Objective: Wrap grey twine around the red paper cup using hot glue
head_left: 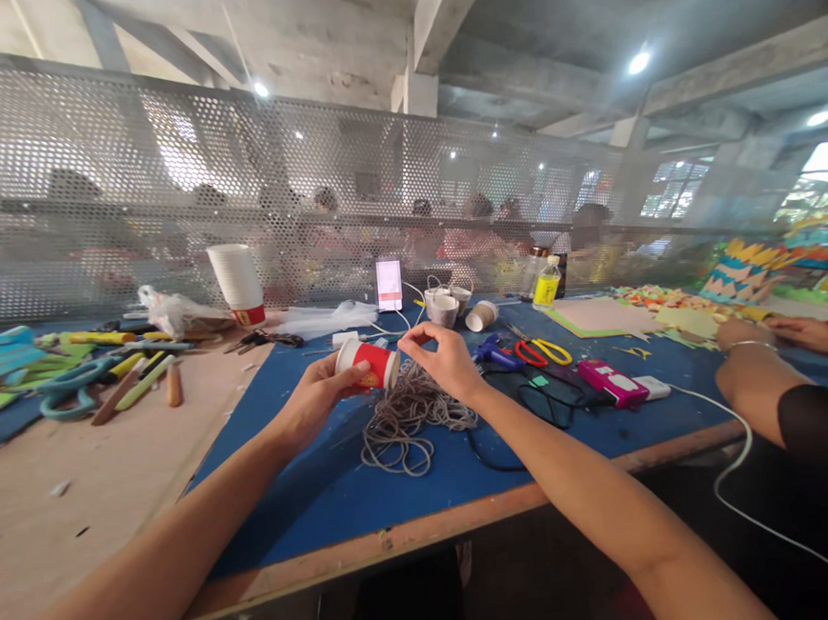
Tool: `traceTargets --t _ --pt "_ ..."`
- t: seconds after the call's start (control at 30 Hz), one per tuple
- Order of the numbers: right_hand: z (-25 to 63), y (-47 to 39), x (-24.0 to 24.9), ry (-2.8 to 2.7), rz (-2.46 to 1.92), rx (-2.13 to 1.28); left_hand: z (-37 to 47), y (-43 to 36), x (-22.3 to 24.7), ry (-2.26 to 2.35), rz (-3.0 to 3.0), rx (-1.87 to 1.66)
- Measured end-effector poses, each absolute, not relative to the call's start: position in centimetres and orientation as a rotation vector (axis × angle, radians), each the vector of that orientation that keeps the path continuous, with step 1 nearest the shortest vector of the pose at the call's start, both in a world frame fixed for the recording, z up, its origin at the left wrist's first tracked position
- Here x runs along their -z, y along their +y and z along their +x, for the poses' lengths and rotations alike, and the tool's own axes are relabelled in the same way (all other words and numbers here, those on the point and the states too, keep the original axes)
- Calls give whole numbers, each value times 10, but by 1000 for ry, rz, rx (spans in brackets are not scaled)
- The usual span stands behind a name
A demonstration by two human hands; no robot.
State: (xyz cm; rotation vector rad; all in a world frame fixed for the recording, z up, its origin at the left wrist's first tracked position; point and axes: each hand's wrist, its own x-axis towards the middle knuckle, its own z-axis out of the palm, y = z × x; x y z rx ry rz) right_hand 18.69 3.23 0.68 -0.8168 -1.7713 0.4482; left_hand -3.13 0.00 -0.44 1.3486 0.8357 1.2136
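My left hand [319,400] is wrapped round a red and white paper cup [377,363], which lies tipped on its side in the air. Close to the cup's right end, my right hand [440,354] has thumb and fingers pinched together; whatever is between them is too small to make out. Below both hands a loose tangle of grey cord [418,415] lies on the blue mat [315,509]. Just beyond the right hand stand cord-wrapped cups [443,310], and another such cup [482,316] rests on its side.
A stack of paper cups [238,281] and a lit phone [389,285] stand at the back. Scissors [80,386] and tools lie left. To the right are a blue glue gun [498,353], yellow-handled scissors [552,352], a magenta box [612,382] and a co-worker's arms [756,379].
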Motion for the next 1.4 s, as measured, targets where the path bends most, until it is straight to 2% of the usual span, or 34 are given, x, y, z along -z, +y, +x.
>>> traceTargets --t 1.4 --pt "188 38 -4 -1804 -859 -546 -32 0 5 811 1374 -1237"
